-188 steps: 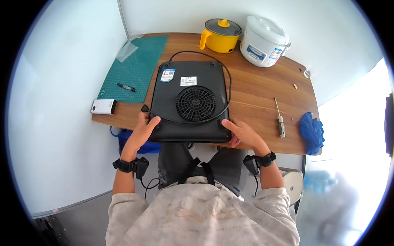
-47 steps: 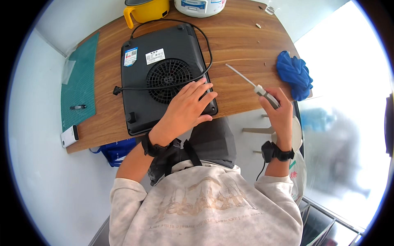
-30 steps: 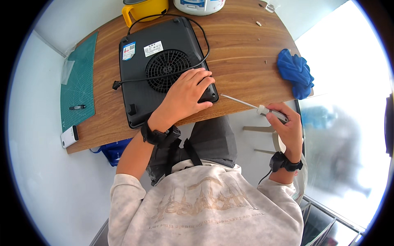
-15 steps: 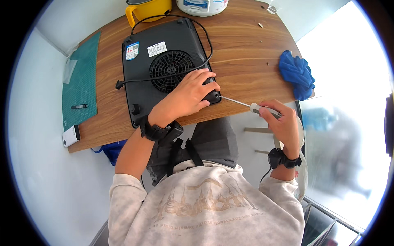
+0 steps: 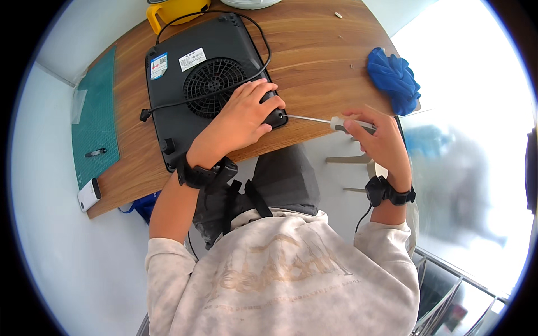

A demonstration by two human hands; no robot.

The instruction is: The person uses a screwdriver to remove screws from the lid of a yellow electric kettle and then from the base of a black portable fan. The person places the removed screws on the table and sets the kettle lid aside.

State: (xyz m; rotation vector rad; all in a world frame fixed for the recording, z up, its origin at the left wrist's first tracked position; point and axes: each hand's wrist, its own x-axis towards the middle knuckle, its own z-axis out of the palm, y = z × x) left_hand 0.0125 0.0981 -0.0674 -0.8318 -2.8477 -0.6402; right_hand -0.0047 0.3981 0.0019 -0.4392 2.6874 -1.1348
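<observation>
At the left of the tabletop (image 5: 311, 71) lies a green cutting mat (image 5: 95, 126) with a pen (image 5: 96, 152) on it; a white power bank (image 5: 89, 195) sits near the mat's lower corner. Next, near the front edge, is a flat black appliance (image 5: 168, 124), underside up, its round fan grille (image 5: 210, 84) exposed. The power cord (image 5: 174, 103) runs across it, the plug (image 5: 145, 115) overhanging its left side. I judge the cord better moved aside, clear of the work.

The left hand (image 5: 238, 115) bears palm-down on the appliance's near right portion, fingers spread and lightly bent, thumb apart and pointing toward the front edge. Firm, even pressure there should prevent sliding; the thumb should be kept clear of the tool's line.

At the near right corner, the tip of a screwdriver (image 5: 338, 123) meets the area of a small hole (image 5: 281, 115); whether it is seated I cannot tell. The shaft looks strongly slanted; raising the handle to bring it square would, in my judgement, guard against slipping. The right hand (image 5: 383, 137) holds that handle in closed fingers, wrist beyond the front edge, forearm rising from below. Farther right lies a crumpled blue cloth (image 5: 394, 81), apart from the tool.
</observation>
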